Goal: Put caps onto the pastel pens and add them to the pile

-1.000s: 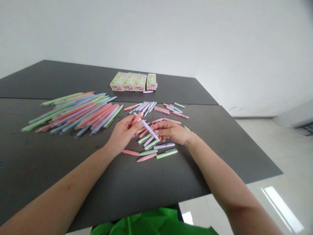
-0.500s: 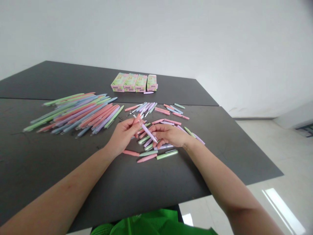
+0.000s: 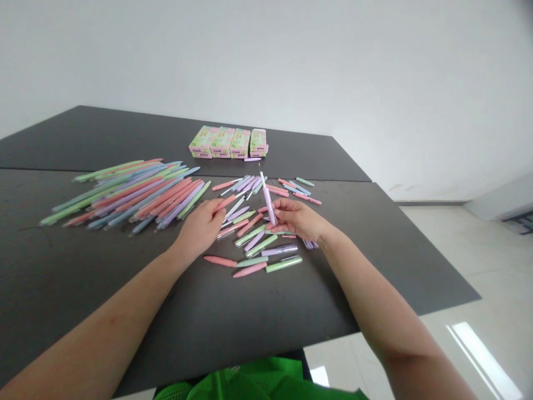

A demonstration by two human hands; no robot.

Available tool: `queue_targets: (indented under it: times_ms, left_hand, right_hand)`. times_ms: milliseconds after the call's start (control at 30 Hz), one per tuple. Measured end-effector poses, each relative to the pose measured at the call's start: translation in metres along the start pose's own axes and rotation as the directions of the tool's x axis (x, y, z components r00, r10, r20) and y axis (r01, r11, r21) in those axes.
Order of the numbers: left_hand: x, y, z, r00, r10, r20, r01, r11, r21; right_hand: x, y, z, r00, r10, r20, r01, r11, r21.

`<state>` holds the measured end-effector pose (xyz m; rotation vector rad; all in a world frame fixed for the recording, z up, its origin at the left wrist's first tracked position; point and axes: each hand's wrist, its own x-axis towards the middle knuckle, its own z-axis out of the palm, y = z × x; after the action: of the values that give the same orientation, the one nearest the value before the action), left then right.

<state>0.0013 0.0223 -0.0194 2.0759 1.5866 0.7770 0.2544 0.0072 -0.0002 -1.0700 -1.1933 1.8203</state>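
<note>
Between the thumb and fingers of my left hand (image 3: 202, 225) is a coral pen piece (image 3: 226, 202), pointing right with what looks like a white refill end. My right hand (image 3: 298, 216) pinches a purple pen barrel (image 3: 268, 203). That barrel stands tilted upright, with a white refill and a dark tip at its top. Loose pen parts lie on the table beneath and between both hands: a pink barrel (image 3: 250, 270), a green capped piece (image 3: 283, 264), a purple capped piece (image 3: 279, 250) and several others. My right hand covers some of them.
A large pile of long pastel pens (image 3: 137, 194) lies on the dark table (image 3: 183, 311) at the left. Several green and pink boxes (image 3: 222, 142) stand in a row at the back, a purple piece (image 3: 252, 159) before them. A pale wall rises behind.
My hands have drawn apart, the left to the left and the right slightly rightward. The purple barrel has turned from lying across the coral piece to standing with its tip up.
</note>
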Motion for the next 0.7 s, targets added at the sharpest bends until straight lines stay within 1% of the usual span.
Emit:
queue_targets:
  times_ms: [67, 167, 267, 433, 500, 567, 633, 700]
  left_hand:
    - [0.000, -0.001, 0.003, 0.999, 0.037, 0.005, -0.037, 0.992, 0.121]
    - [-0.001, -0.003, 0.008, 0.994, 0.108, 0.014, -0.108, 0.969, 0.221]
    - [-0.002, -0.005, 0.013, 0.986, 0.163, 0.036, -0.166, 0.950, 0.266]
    - [-0.002, -0.005, 0.015, 0.978, 0.207, 0.039, -0.210, 0.935, 0.287]
    - [-0.004, -0.001, 0.013, 0.974, 0.227, 0.017, -0.224, 0.939, 0.259]
    - [-0.006, 0.004, 0.011, 0.967, 0.255, -0.022, -0.247, 0.952, 0.181]
    - [-0.008, 0.011, 0.009, 0.960, 0.273, -0.068, -0.270, 0.962, 0.042]
    - [-0.010, 0.018, 0.009, 0.953, 0.296, -0.070, -0.303, 0.946, -0.113]
  right_hand:
    - [0.000, 0.001, 0.000, 1.000, -0.004, 0.022, 0.004, 1.000, 0.021]
    - [0.000, 0.003, 0.003, 0.998, 0.006, 0.068, -0.009, 0.999, 0.049]
    - [-0.001, 0.004, 0.008, 0.995, 0.025, 0.101, -0.033, 0.997, 0.070]
    - [-0.002, 0.006, 0.017, 0.988, 0.041, 0.151, -0.052, 0.996, 0.069]
    - [-0.003, 0.006, 0.020, 0.985, 0.038, 0.167, -0.049, 0.997, 0.064]
    - [-0.004, 0.006, 0.024, 0.983, 0.036, 0.182, -0.048, 0.997, 0.064]
    - [-0.005, 0.007, 0.027, 0.980, 0.035, 0.198, -0.049, 0.997, 0.064]
    - [-0.005, 0.009, 0.031, 0.978, 0.028, 0.206, -0.042, 0.997, 0.063]
